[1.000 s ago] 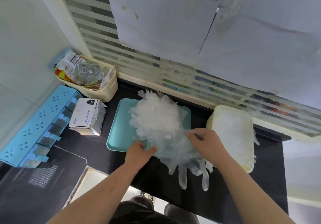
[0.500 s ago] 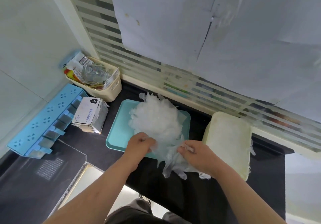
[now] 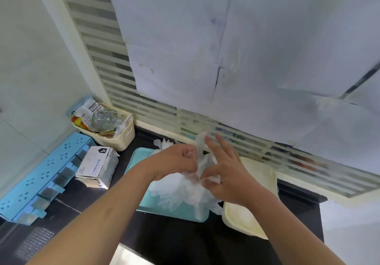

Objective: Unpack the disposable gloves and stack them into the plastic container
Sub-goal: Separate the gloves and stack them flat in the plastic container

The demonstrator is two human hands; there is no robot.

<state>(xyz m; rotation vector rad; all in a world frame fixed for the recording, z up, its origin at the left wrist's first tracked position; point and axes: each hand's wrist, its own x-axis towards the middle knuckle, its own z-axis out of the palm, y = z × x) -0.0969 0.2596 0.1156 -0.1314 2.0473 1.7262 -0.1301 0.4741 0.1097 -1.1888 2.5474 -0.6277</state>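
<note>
Clear disposable gloves (image 3: 185, 191), heaped on a teal plastic tray (image 3: 186, 214), are gripped by the left hand (image 3: 174, 162) and pinched by the right hand (image 3: 224, 174). The cream plastic container (image 3: 240, 222) is partly covered by the right forearm (image 3: 277, 215); a white cardboard box (image 3: 96, 167) lies leftward.

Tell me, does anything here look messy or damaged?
Yes. The cardboard glove box lies dented and torn open beside the blue rack. The loose gloves form a tangled heap spilling off the teal tray toward the cream container.
</note>
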